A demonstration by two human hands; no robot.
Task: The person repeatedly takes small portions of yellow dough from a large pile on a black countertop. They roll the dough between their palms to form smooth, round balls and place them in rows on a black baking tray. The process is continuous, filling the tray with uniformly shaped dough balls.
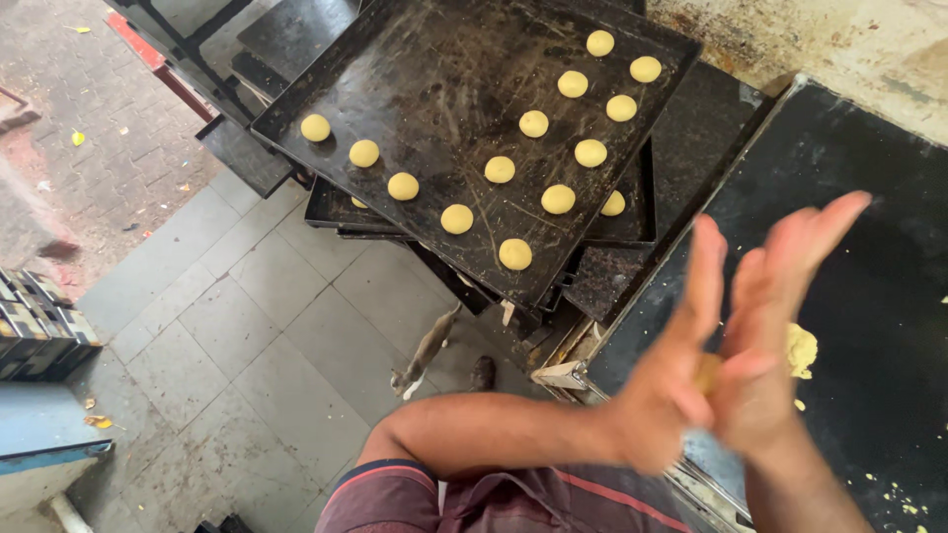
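The fingers point(706, 262) of both hands are stretched out straight and a little spread, pointing up and away, while the palms are pressed flat against each other. Between the palms sits a small lump of yellow dough point(707, 373), only a sliver of it showing at the heel of the hands, so the hands are closed on it palm to palm rather than gripped by the fingers. The left hand point(671, 370) comes in from a bare forearm that crosses low in front of the body; the right hand point(775, 326) lies against it from the other side and is blurred. Both hover just above a dark bench point(869, 197), where a flattened patch of the same yellow dough point(802, 350) lies right beside the right hand, with crumbs point(894, 489) scattered nearer the edge. Further out, to the left and beyond the bench, a big black tray point(434, 89) rests tilted on a stack of other trays point(632, 227), carrying round dough balls point(500, 170) set out in rows, well apart from one another. Below the trays, on the grey tiled floor point(247, 336), a cat point(425, 353) is stretched out.
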